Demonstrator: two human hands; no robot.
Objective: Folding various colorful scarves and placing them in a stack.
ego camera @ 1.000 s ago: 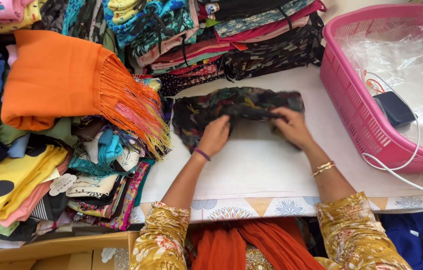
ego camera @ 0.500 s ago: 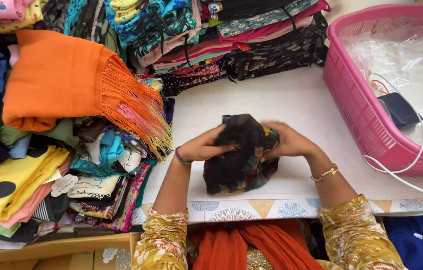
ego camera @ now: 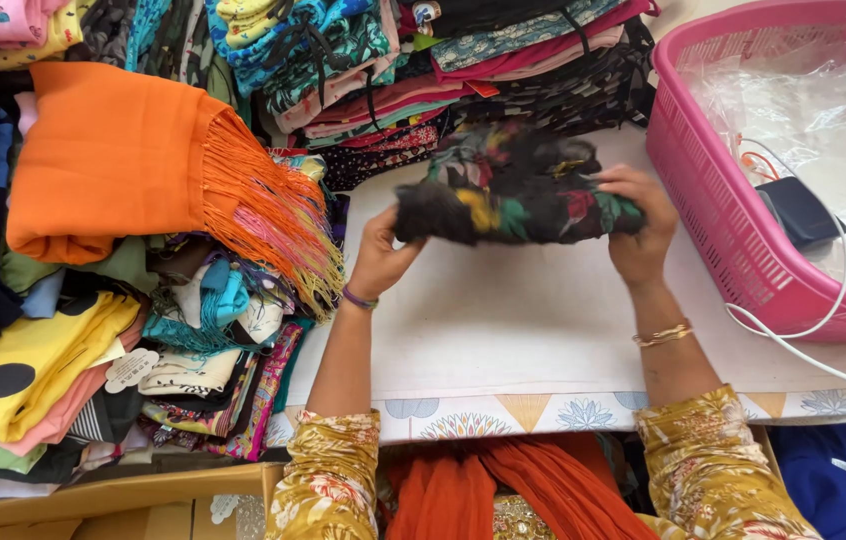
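Both hands hold a dark flowered cloth (ego camera: 513,195), folded into a long bundle, just above the white counter (ego camera: 533,320). The left hand (ego camera: 383,260) has its fingers closed on one end, and the right hand (ego camera: 638,225) has its fingers closed on the other, which keeps the folds together. There is bare counter under the cloth. A pink basket (ego camera: 733,230) stands near on the right, and piles of folded clothes (ego camera: 133,260) crowd the left and back edges.

Both hands (ego camera: 383,262) (ego camera: 640,228) raised, grips closed
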